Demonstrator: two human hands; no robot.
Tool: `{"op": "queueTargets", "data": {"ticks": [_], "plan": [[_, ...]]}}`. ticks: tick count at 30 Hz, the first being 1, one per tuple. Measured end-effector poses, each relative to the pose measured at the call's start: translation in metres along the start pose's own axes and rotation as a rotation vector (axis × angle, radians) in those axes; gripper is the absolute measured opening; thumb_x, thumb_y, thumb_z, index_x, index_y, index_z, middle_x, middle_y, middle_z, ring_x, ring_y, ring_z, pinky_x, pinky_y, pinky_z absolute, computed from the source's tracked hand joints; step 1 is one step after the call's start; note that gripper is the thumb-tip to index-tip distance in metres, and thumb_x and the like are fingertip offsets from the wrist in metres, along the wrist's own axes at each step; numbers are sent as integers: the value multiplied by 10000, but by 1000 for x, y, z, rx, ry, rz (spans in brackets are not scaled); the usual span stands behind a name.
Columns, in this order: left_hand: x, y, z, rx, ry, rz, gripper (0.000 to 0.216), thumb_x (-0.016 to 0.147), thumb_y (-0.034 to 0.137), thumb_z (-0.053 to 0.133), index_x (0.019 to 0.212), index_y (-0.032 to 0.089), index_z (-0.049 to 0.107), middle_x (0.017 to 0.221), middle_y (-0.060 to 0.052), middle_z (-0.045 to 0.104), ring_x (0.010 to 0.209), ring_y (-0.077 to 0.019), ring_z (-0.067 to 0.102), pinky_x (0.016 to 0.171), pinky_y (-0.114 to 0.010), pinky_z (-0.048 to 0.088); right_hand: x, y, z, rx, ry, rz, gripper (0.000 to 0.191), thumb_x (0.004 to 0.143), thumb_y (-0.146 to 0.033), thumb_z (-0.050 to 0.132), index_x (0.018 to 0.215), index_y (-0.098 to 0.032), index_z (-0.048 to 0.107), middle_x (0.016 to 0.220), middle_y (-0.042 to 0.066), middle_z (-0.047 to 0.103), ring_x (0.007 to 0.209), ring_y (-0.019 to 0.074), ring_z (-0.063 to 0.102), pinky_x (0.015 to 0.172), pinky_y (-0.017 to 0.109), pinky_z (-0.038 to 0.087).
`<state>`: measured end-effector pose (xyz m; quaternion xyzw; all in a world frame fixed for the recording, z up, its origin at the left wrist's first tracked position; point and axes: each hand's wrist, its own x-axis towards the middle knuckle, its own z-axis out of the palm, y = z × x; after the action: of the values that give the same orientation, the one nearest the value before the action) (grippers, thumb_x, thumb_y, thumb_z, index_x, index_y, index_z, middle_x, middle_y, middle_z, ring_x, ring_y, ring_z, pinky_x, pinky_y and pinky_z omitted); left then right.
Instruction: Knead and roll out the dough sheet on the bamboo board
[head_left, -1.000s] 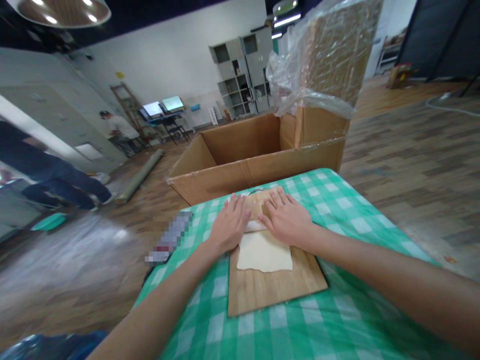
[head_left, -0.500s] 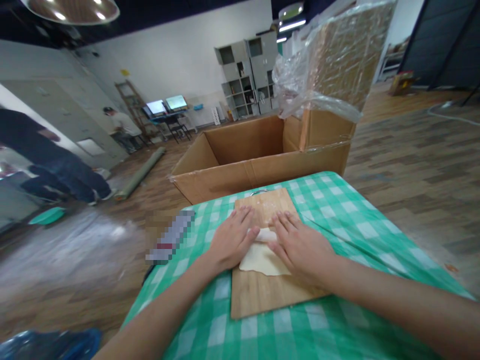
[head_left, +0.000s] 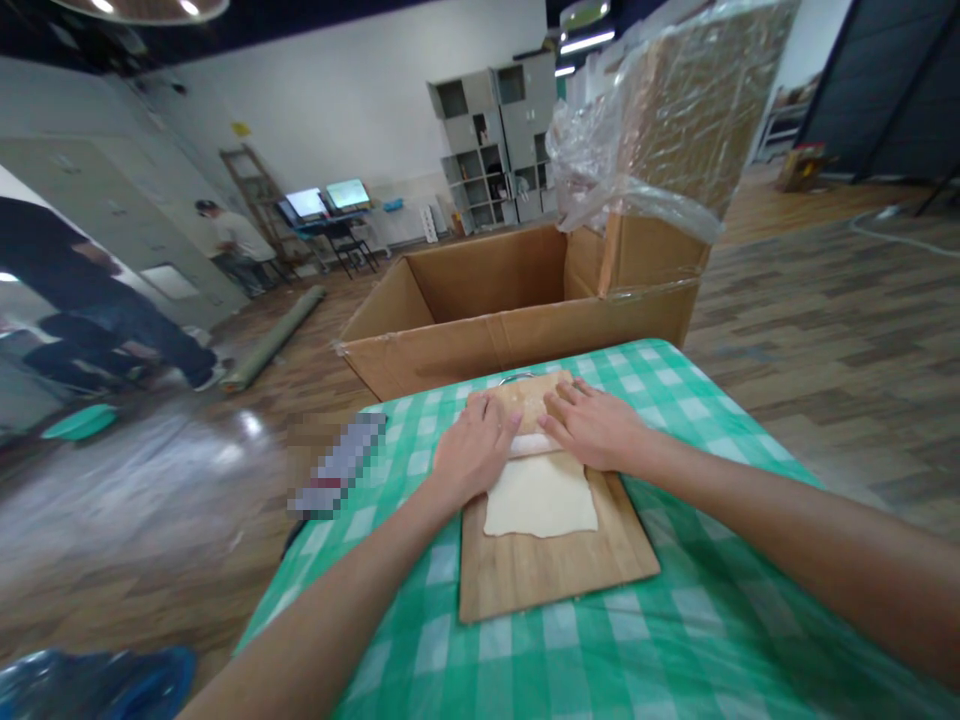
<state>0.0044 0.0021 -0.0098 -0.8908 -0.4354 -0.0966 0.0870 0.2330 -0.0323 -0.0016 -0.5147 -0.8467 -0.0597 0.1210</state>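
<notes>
A flat sheet of pale dough lies on a wooden cutting board. Across the dough's far edge rests a whitish rolling pin, its ends covered by my hands. My left hand presses on the pin's left end with fingers stretched forward. At the other end, my right hand lies palm down, its fingers extended and slightly spread. White specks dot the board beyond the pin.
A green-and-white checked cloth covers the table. A pixelated, blurred-out object lies at its left edge. Behind the table stands an open cardboard box with a plastic-wrapped one. Two people are at the left.
Both hands and the rolling pin have shifted forward, away from me. My right hand has moved off the near part of the dough, so more of the sheet shows.
</notes>
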Motion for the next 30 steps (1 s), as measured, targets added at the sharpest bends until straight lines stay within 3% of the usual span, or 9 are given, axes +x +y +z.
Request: {"op": "queueTargets", "data": {"ticks": [5,9,13,19,22,25,30], "plan": [[-38,31,-17,-23,51,-144,592,1092,474,267,1447,61,497,1542,-239,506,1482,-352,435,1202,-523,378,-24,-18,-4,21,42,81,631,1095,-493,275,1460,-62,556,1547,233,516,1505,352,387,1185,529,359],[-62,39,-24,-39,33,-59,670,1073,532,311,1549,67,395,1611,-219,431,1542,-336,340,1257,-543,290,-64,-44,-6,50,58,95,722,1068,-532,324,1562,-13,418,1632,252,376,1543,361,315,1221,529,327],[-58,30,-27,-71,9,54,733,1062,580,308,1579,62,356,1637,-214,391,1562,-316,300,1282,-527,232,-82,-58,-10,53,51,137,750,1063,-562,302,1568,-18,408,1655,253,319,1547,368,303,1223,545,331],[-20,20,-22,-126,-76,-1,718,1068,591,223,1535,93,445,1591,-199,470,1503,-317,419,1225,-495,346,-47,-28,-8,65,-66,174,682,1098,-509,204,1482,-41,518,1549,239,512,1500,330,410,1198,493,378],[-3,17,-17,-123,-90,-27,671,1081,570,194,1493,129,488,1604,-184,454,1495,-332,423,1161,-508,423,-28,-4,-2,5,-84,43,588,1113,-414,202,1424,-86,577,1516,210,558,1484,320,434,1223,528,318],[8,13,-13,-86,-85,34,565,1100,501,178,1365,196,573,1521,-148,532,1500,-321,398,1131,-515,444,-14,14,3,-48,-73,-72,557,1117,-344,198,1382,-77,608,1501,216,567,1509,323,389,1232,566,273],[10,18,-14,-94,-27,4,531,1111,458,166,1230,179,602,1309,-164,626,1382,-319,500,1135,-528,419,5,33,10,-13,-72,-116,519,1118,-368,246,1362,-126,634,1490,160,597,1525,299,360,1270,585,173]]}}
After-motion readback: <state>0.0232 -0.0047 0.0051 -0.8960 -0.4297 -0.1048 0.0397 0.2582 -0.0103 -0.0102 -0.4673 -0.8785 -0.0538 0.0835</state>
